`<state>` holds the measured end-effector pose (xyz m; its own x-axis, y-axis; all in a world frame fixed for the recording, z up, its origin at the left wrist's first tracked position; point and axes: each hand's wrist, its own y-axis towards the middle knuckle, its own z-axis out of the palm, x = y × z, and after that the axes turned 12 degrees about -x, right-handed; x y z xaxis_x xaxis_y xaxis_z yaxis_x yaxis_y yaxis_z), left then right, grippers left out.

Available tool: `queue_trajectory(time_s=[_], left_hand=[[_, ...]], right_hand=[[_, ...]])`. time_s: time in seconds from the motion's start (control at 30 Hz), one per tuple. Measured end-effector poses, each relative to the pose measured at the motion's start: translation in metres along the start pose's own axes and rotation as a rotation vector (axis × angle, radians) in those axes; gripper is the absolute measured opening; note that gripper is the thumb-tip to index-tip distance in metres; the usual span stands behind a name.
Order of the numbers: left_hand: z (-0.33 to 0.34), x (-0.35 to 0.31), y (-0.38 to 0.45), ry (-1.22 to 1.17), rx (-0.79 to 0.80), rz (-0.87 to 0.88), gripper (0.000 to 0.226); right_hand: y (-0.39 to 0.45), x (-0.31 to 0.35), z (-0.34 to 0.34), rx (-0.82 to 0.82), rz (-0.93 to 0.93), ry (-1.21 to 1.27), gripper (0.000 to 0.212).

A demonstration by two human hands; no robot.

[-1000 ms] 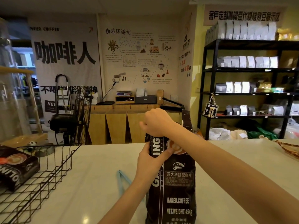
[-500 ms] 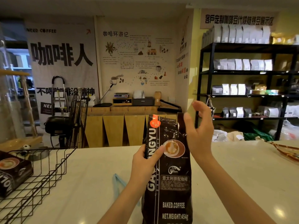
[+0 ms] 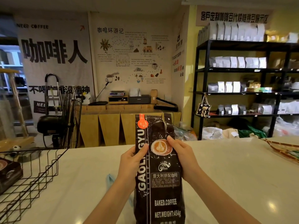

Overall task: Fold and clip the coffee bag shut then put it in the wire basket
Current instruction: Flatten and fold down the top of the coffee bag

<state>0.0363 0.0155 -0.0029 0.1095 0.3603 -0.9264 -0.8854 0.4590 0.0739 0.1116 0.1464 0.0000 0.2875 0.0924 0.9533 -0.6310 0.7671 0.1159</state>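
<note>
Coffee bag (image 3: 159, 168) stands upright at center-bottom of the frame on the white counter (image 3: 234, 178), top edge unfolded and flat, no clip on it. Label side faces the camera: "BAKED.COFFEE", "NET.WEIGHT:454g", latte-art cup print mid-bag, orange mark at the upper left corner of the bag. Left hand (image 3: 131, 160) grips the bag's left edge at about mid-height, thumb laid across the front over the vertical white lettering, other fingers wrapped behind and hidden. Right hand (image 3: 183, 156) grips the right edge at the same height, thumb tip touching the front next to the cup print, remaining fingers behind the bag, out of sight. Both hands closed on the bag, forearms coming in from the bottom of the frame. Pale blue clip (image 3: 108, 180) lies on the counter just left of the left wrist, partly hidden by the forearm; can't tell its exact shape. Wire basket (image 3: 42, 173) sits at the lower left of the frame, well apart from the bag, black wire, open top. Another dark coffee bag (image 3: 8, 174) lies inside it against the left frame edge. Black shelving (image 3: 242, 68) with white and grey pouches fills the upper right. A patterned tray edge (image 3: 284, 150) shows on the counter at far right.
</note>
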Motion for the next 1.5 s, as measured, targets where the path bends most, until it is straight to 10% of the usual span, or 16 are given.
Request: queue_trajectory(time_s=[1.5], left_hand=[[0.023, -0.035, 0.029, 0.036, 0.087, 0.224, 0.011]], right_hand=[[0.001, 0.029, 0.012, 0.065, -0.062, 0.117, 0.019]])
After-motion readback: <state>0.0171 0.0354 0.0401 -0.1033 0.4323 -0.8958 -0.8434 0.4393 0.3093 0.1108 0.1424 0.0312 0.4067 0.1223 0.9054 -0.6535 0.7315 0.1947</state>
